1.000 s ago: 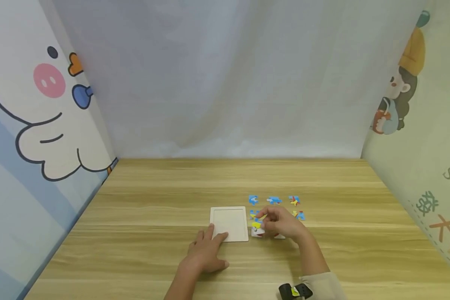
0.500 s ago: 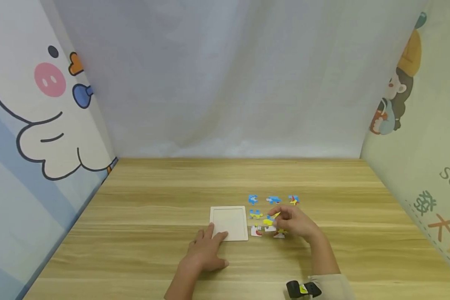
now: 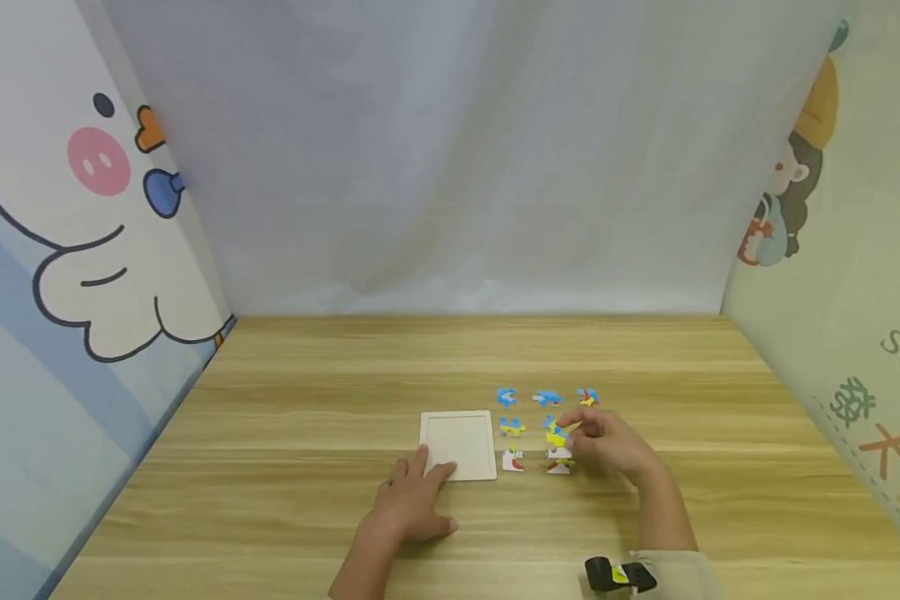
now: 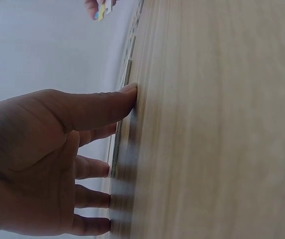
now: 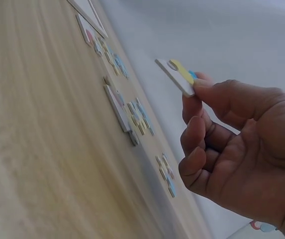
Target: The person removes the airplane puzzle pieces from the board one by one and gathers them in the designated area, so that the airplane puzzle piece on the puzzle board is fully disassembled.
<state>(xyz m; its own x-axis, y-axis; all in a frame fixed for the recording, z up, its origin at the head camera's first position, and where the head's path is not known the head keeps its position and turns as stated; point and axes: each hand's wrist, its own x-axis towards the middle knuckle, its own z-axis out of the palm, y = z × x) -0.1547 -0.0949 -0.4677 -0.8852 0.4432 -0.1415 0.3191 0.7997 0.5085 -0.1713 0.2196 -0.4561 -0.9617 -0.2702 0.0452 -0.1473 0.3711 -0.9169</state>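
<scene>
My right hand (image 3: 607,446) pinches a white, yellow and blue jigsaw piece (image 5: 176,77) between thumb and index finger, holding it raised off the table in the right wrist view. Below it lie other pieces, including a white bottom-row piece (image 3: 559,468) and a blue-yellow piece (image 3: 551,425), both partly covered. My left hand (image 3: 416,504) rests at the near left corner of a square pale wooden puzzle tray (image 3: 459,442). Two fingertips reach onto the tray's rim, and the fingers are extended. The left wrist view shows the thumb (image 4: 102,107) at the table surface, beside the tray's edge.
Loose jigsaw pieces lie in rows right of the tray: a blue one (image 3: 506,397), another blue one (image 3: 547,398), a red-blue one (image 3: 588,397), a yellow-blue one (image 3: 512,427) and a white-red one (image 3: 513,460). A pale curtain (image 3: 450,167) hangs behind the wooden table (image 3: 307,375).
My right hand has moved rightward with the pinched piece, from above the lower left pieces to above the middle column, uncovering the white-red piece. The left hand stays on the tray.
</scene>
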